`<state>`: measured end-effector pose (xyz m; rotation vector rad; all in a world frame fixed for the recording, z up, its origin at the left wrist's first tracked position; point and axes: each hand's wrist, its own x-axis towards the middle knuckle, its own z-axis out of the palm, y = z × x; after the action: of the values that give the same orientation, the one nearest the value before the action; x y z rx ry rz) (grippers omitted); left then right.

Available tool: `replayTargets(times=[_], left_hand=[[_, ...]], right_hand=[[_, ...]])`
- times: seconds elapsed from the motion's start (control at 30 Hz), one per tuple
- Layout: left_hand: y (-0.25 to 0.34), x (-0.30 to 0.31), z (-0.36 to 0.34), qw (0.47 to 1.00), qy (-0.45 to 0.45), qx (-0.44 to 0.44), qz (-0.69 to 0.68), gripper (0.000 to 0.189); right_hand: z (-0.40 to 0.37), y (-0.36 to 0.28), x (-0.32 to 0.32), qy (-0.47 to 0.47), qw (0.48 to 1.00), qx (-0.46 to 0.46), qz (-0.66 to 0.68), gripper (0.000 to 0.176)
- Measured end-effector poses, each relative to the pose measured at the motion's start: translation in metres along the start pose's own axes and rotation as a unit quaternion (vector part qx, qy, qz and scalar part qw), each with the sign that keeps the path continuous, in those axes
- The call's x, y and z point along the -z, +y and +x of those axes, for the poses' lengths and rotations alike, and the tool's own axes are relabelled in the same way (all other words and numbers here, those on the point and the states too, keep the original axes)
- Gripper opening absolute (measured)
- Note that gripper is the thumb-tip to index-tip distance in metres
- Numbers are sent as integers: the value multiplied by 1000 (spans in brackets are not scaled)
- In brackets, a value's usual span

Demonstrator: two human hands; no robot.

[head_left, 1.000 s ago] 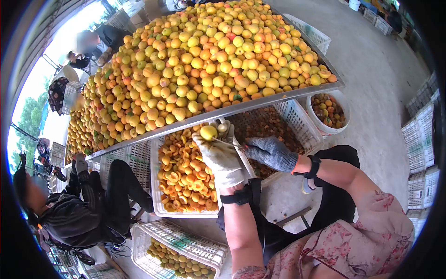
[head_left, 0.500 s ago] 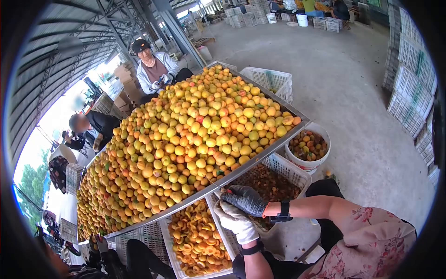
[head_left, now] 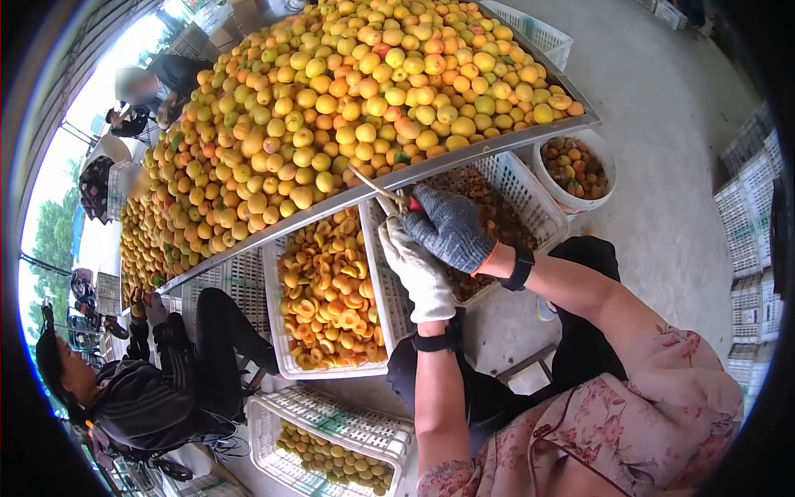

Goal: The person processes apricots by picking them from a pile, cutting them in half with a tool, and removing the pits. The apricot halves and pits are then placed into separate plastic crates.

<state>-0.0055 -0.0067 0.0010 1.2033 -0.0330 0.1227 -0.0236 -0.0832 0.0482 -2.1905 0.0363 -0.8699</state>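
In the head view, the right hand (head_left: 455, 228), in a coarse grey knitted glove with an orange cuff edge, has its fingers closed around a slim, straight tool (head_left: 371, 179) with a red section; its tip lies over the desk's smooth metal rim (head_left: 480, 152). The left hand (head_left: 416, 269), in soft white fabric, sits just beside; whether its fingers grip cannot be told. Round, smooth-skinned fruits (head_left: 331, 108) heap behind; cupped orange halves (head_left: 331, 298) fill a slotted plastic crate (head_left: 327, 373).
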Motion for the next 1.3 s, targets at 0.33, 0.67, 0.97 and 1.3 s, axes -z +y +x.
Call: replayTargets(times=[0.33, 0.67, 0.97, 1.3], left_hand=[[0, -7, -8, 962, -19, 189, -194, 35], [39, -8, 2, 894, -189, 329, -240, 43], [43, -16, -11, 898, -202, 286, -268, 50], [29, -14, -14, 914, -205, 233, -263, 36]], right_hand=[[3, 10, 9, -22, 999, 11, -46, 27], [19, 22, 25, -5, 931, -129, 343, 21], [34, 16, 42, 16, 643, -305, 702, 26], [41, 8, 25, 116, 719, -239, 643, 20]])
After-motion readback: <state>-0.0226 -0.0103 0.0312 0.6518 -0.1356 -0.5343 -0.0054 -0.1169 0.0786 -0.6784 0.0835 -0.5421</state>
